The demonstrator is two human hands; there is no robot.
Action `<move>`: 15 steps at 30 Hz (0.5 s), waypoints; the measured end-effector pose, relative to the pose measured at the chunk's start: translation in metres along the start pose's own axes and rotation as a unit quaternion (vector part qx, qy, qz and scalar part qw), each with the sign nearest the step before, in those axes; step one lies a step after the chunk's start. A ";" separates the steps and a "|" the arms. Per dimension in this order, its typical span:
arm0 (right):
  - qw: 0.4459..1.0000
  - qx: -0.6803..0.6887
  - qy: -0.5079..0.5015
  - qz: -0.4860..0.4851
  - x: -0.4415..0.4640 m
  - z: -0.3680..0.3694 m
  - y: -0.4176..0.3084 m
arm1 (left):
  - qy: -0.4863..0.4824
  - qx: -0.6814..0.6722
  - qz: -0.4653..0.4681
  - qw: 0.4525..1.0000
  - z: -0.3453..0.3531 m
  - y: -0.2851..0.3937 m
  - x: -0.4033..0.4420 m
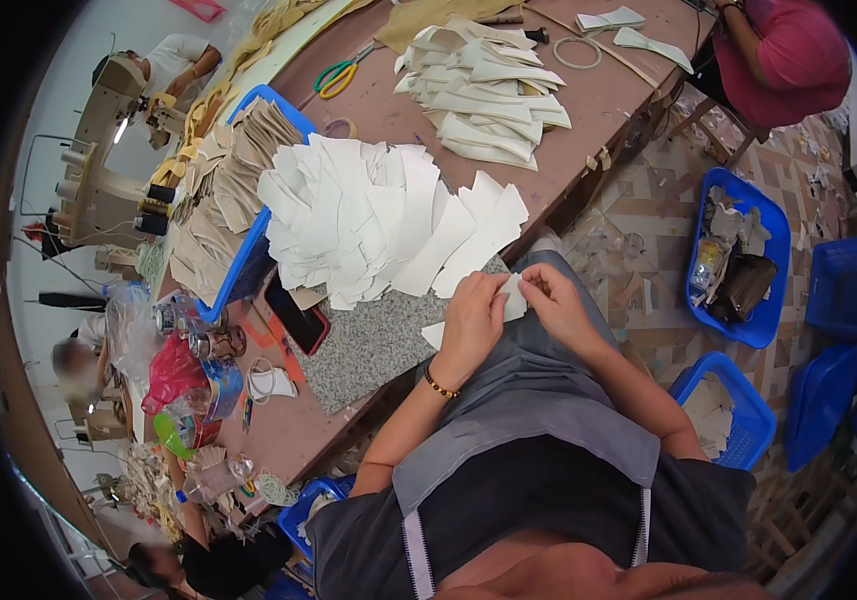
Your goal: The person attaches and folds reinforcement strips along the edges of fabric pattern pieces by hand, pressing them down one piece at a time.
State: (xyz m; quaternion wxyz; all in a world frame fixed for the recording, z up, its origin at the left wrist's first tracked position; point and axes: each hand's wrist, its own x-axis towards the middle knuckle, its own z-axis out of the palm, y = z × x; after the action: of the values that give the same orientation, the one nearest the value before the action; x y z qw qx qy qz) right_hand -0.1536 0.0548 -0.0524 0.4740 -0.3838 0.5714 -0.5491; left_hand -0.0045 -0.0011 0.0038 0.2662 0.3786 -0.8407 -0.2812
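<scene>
Near the table's front edge, above my lap, both hands hold one white piece (514, 300). My left hand (475, 318) has its fingers closed on the piece's left part, which sticks out below the wrist. Close beside it, my right hand (553, 305) pinches the upper right end. A large pile of white pieces (349, 215) lies just beyond, with a few fanned toward my hands. Under its near side is a speckled grey slab (364, 350). The exact fingertip contact is too small to make out.
A blue basket (241, 262) of beige pieces and a phone (296, 313) are at the left. Scissors (345, 72) and another pile (489, 90) lie farther back. Blue bins (771, 290) stand on the floor at right. A person in pink (799, 60) sits back right; others are at left.
</scene>
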 end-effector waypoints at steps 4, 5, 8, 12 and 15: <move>0.990 0.122 -0.015 0.063 0.003 -0.003 0.009 | 0.008 -0.001 0.011 1.000 0.006 -0.002 -0.001; 0.986 0.145 -0.028 0.074 0.004 -0.004 0.010 | 0.009 -0.001 0.013 1.000 0.006 -0.001 0.000; 0.987 0.138 -0.030 0.081 0.006 -0.004 0.006 | 0.015 0.025 0.051 0.998 0.009 -0.003 -0.002; 0.982 0.129 -0.062 0.122 0.014 -0.011 0.005 | -0.013 0.101 0.115 0.988 0.007 0.001 -0.005; 0.991 0.040 -0.057 0.118 0.020 -0.007 0.004 | -0.037 0.142 0.134 0.980 0.006 0.003 -0.004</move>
State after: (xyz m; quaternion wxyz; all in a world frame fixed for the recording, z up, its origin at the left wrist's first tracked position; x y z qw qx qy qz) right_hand -0.1650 0.0380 -0.0589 0.5826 -0.3252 0.5623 -0.4885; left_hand -0.0075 0.0052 0.0012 0.2142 0.2859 -0.9242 -0.1348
